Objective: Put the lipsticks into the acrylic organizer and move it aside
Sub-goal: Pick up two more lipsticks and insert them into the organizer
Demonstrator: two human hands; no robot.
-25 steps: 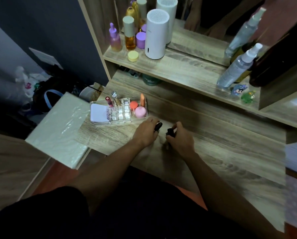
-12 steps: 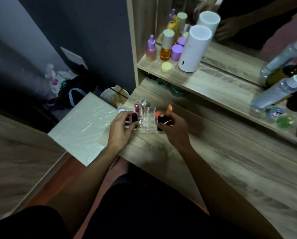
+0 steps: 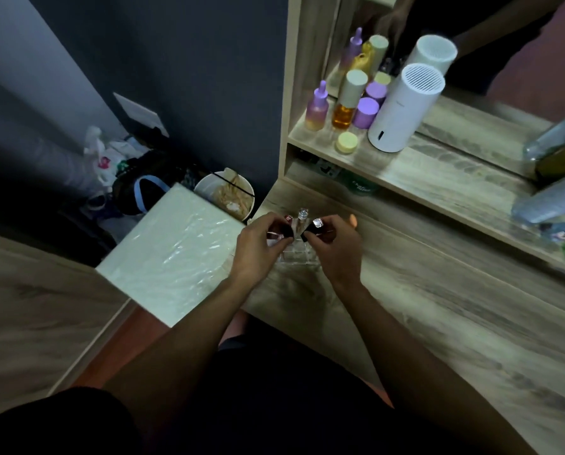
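Note:
The clear acrylic organizer (image 3: 299,257) stands near the left end of the wooden vanity top, mostly hidden behind my hands. My left hand (image 3: 258,247) pinches a dark lipstick (image 3: 286,229) over the organizer's left slots. My right hand (image 3: 335,249) grips a second black lipstick (image 3: 312,228) with a shiny square end, tilted above the middle slots. A clear-capped tube (image 3: 302,215) and a red-topped lipstick (image 3: 287,218) stand upright in the back slots. An orange tip (image 3: 352,220) shows behind my right hand.
A white plastic-wrapped board (image 3: 172,254) overhangs the vanity's left edge. Behind it sits a white bin (image 3: 225,193). On the shelf above stand a white cylinder (image 3: 402,110), purple and amber bottles (image 3: 346,103) and a yellow jar (image 3: 346,142). Spray bottles (image 3: 550,195) lie at right.
Both hands have carried their lipsticks from the bare tabletop to the organizer and now hold them over its slots. The camera has swung left.

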